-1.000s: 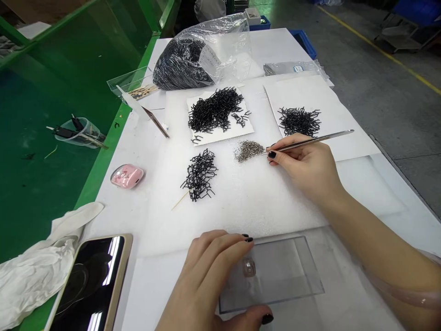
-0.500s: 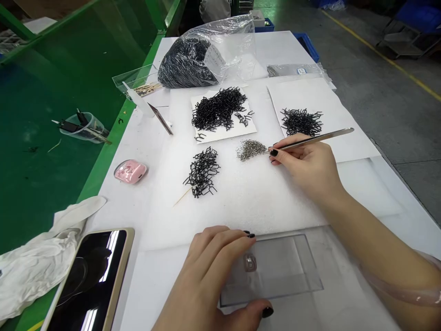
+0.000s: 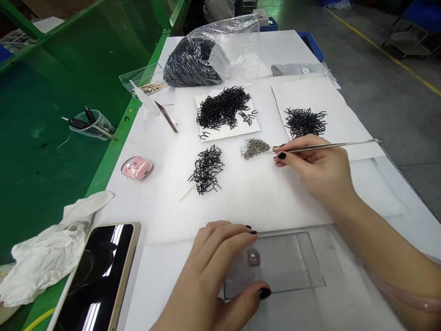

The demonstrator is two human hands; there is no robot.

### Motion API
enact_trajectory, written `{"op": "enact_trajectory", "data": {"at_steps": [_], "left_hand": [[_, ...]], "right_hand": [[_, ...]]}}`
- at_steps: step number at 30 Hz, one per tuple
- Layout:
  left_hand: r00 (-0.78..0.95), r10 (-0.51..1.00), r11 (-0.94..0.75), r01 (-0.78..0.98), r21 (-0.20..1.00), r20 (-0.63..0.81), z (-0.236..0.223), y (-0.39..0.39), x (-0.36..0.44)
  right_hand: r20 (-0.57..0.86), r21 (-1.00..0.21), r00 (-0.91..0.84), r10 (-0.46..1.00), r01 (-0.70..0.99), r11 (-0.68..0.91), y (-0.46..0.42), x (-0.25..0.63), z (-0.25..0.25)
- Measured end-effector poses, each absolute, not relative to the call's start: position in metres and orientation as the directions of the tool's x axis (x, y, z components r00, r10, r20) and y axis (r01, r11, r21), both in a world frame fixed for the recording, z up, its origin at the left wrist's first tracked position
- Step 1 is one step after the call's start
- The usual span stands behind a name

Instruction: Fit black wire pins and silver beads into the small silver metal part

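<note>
My right hand (image 3: 317, 170) pinches long metal tweezers (image 3: 327, 146), their tip at the right edge of a small heap of tiny silvery parts (image 3: 254, 148) on the white foam sheet (image 3: 248, 202). My left hand (image 3: 213, 271) rests with curled fingers on the left edge of a clear plastic plate (image 3: 285, 266) near the front, thumb on its lower edge. A small pinkish piece (image 3: 254, 258) lies on the plate. Piles of black wire clips lie around: one near the middle (image 3: 206, 169), one on paper behind (image 3: 222, 108), one at the right (image 3: 305, 122).
A clear bag of black clips (image 3: 200, 62) stands at the back. A phone (image 3: 93, 280) and crumpled white gloves (image 3: 51, 253) lie front left, a pink earbud case (image 3: 137, 167) beside them. A green surface with a plastic cup (image 3: 91, 125) runs along the left. The table's right edge drops to the floor.
The tweezers have tilted flatter and their tip has stayed at the silvery heap. My left thumb has slid slightly up the plate. The view has shifted a little to the left.
</note>
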State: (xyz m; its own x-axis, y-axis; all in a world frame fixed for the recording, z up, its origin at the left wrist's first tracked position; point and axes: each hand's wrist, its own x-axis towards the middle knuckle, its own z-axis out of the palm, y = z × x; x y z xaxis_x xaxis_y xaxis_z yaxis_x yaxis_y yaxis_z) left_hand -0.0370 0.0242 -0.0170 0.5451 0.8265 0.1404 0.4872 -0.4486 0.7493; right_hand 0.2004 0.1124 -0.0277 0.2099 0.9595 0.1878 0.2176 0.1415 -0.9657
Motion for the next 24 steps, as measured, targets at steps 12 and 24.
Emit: {"op": "enact_trajectory", "data": {"at_steps": [12,24], "left_hand": [[0.456,0.873,-0.376,0.409,0.831,0.171,-0.008,0.027,-0.031],[0.474,0.866,-0.382,0.421,0.822,0.159,-0.008,0.028,-0.032]], "right_hand": [[-0.009,-0.967,-0.679,0.734,-0.181,-0.179,0.062,0.192,-0.004],[0.011,-0.999,-0.671,0.741,-0.045,-0.025,0.06,0.193,-0.004]]}}
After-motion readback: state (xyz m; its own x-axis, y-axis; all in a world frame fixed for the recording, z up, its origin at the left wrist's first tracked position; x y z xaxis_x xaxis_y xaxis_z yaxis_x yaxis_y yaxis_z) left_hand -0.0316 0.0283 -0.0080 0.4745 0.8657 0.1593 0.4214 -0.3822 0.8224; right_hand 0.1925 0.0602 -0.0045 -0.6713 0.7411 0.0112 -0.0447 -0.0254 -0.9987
